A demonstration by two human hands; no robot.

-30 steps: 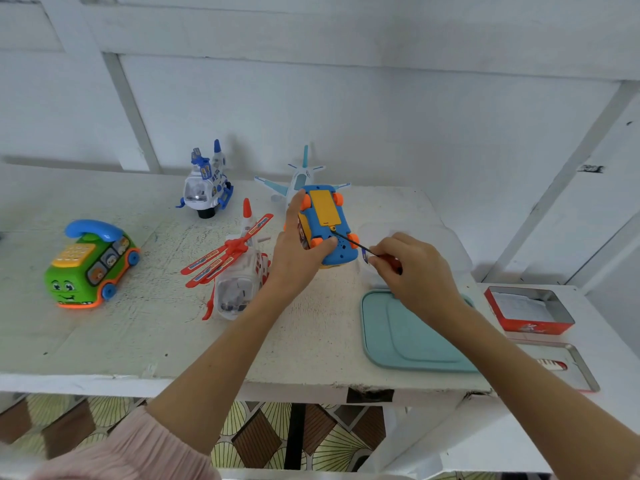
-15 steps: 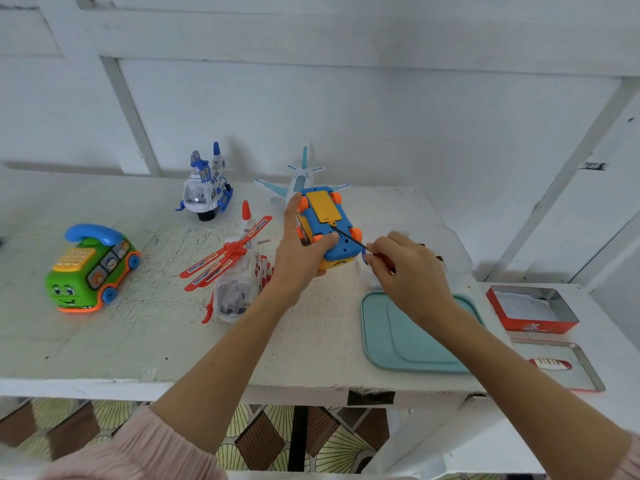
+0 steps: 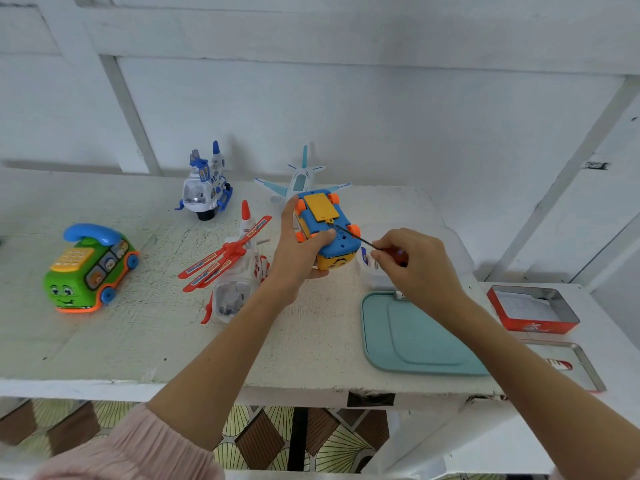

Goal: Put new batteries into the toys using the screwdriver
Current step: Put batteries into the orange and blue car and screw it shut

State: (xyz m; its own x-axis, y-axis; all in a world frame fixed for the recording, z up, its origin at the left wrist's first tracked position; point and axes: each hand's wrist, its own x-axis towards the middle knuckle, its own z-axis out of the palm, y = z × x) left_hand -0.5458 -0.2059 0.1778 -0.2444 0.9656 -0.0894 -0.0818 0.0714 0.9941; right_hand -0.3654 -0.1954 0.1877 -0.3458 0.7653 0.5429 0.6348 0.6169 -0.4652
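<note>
The left hand (image 3: 298,251) grips an upturned blue and yellow toy car (image 3: 323,226) while the right hand (image 3: 414,265) pinches a screwdriver (image 3: 360,239) whose tip meets the car's underside.

The car is held just above the white table (image 3: 145,341), wheels up, with its yellow battery cover (image 3: 320,207) facing the camera; the left thumb lies across the blue base and the fingers wrap the far side. The screwdriver's thin dark shaft slants from the right fingers up to the near edge of that cover. Behind the car stands a pale blue toy plane (image 3: 299,181). To the left lie a red and white helicopter (image 3: 232,271), a blue and white helicopter (image 3: 206,185) and a green telephone bus (image 3: 90,268). A teal tray (image 3: 415,337) sits near the right forearm, with a small white tub (image 3: 372,271) beside it and a red tin (image 3: 533,310) well to the right.
</note>
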